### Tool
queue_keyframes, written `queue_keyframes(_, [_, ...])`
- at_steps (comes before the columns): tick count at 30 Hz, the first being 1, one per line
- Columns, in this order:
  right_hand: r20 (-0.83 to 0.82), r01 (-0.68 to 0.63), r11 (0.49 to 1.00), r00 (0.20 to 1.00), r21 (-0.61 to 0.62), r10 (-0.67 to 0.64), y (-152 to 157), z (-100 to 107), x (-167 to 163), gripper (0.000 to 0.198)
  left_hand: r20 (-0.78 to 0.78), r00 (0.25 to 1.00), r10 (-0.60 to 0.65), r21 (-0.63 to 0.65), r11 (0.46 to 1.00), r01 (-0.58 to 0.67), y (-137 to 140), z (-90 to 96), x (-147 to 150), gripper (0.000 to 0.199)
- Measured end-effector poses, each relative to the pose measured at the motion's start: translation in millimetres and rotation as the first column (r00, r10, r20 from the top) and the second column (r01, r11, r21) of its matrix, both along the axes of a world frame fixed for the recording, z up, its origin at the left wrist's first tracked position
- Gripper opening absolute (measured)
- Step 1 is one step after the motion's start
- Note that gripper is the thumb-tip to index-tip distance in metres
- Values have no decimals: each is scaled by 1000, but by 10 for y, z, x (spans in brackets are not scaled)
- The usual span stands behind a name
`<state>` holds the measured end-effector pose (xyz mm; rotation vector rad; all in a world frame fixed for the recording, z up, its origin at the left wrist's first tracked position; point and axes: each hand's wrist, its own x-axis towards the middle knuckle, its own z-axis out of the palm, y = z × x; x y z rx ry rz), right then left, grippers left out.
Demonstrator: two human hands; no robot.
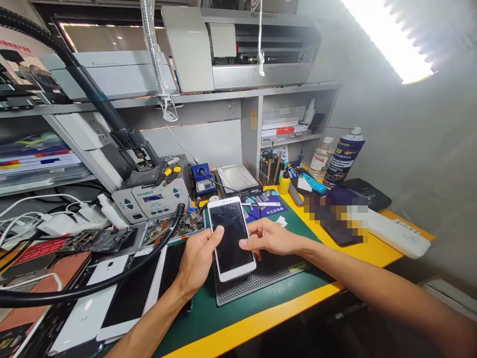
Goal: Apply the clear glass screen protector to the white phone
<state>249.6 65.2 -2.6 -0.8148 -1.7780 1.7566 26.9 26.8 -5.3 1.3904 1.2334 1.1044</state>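
A white smartphone (231, 248) with a dark screen is held up between both hands, tilted toward me. My left hand (198, 253) grips its left edge, the thumb lying on the glass. On the opposite edge my right hand (272, 237) is closed around the side, its thumb on the lower right part of the screen. The fingers behind the phone are mostly hidden. Below it lies a dark perforated mat (238, 293) on a green work mat (290, 298).
At left lie several phones (130, 293) under a black hose (122, 281). Behind them are circuit boards (175, 226) and a grey control station (152, 199). A yellow bottle (284, 184), a spray can (343, 159) and a white device (391, 231) stand or lie at right.
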Motion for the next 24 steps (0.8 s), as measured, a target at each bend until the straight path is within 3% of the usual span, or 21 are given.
queue_keyframes(4, [-24, 30, 999, 999, 42, -29, 47, 79, 48, 35, -28, 997, -71, 2, 997, 71, -63, 89, 40, 49])
queue_keyframes(8, [-111, 153, 987, 983, 51, -147, 107, 103, 88, 66, -26, 987, -158, -37, 987, 157, -125, 124, 106, 50])
queue_keyframes(11, [-116, 236, 969, 967, 69, -228, 157, 71, 86, 66, 20, 980, -197, -88, 976, 198, -135, 88, 141, 48])
queue_keyframes(15, [-55, 343, 925, 939, 165, -338, 289, 108, 196, 59, 144, 977, -158, -113, 978, 175, -99, 20, 182, 37])
queue_keyframes(18, [17, 451, 851, 881, 270, -472, 412, 257, 517, 58, 330, 944, -17, -213, 973, 92, -44, 7, 179, 30])
queue_keyframes(21, [197, 360, 874, 878, 327, -436, 471, 401, 899, 51, 458, 882, 112, -331, 942, 52, 14, 40, 127, 30])
queue_keyframes(24, [393, 221, 920, 853, 322, -343, 491, 394, 1094, 43, 529, 841, 112, -389, 913, 123, 42, 99, 71, 33])
